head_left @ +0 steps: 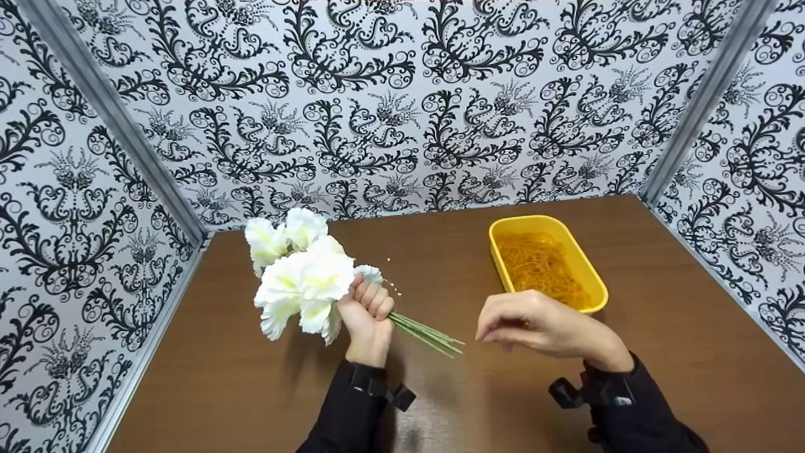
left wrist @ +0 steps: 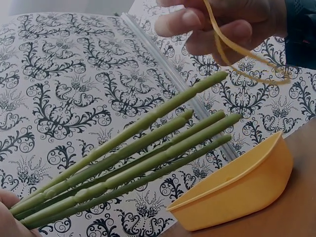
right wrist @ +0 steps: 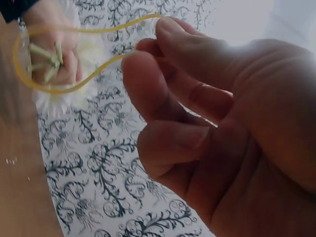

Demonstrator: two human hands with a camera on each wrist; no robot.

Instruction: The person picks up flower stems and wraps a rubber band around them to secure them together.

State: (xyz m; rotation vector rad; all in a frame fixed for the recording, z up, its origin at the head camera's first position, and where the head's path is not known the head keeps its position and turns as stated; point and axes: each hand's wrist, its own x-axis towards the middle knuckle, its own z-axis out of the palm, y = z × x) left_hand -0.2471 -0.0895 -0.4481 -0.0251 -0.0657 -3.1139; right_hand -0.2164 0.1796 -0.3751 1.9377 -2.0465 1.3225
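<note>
My left hand [head_left: 368,311] grips a bunch of artificial white flowers [head_left: 308,277] by their green stems [head_left: 427,333]. The blooms spread to the left of the fist, and the bare stem ends point right. In the left wrist view several stems [left wrist: 148,148] fan out a little. My right hand [head_left: 541,324] pinches a yellow rubber band [right wrist: 64,90] between thumb and fingers, seen in the right wrist view. The band hangs as an open loop near the stem ends, apart from them. In the head view the band cannot be made out.
Behind my right hand stands a yellow plastic tub [head_left: 588,267] holding many tangled rubber bands [head_left: 541,264]. The brown table [head_left: 440,251] is bounded by patterned black-and-white panels [head_left: 402,126] at the back and sides. Small white specks [head_left: 395,288] lie near the flowers.
</note>
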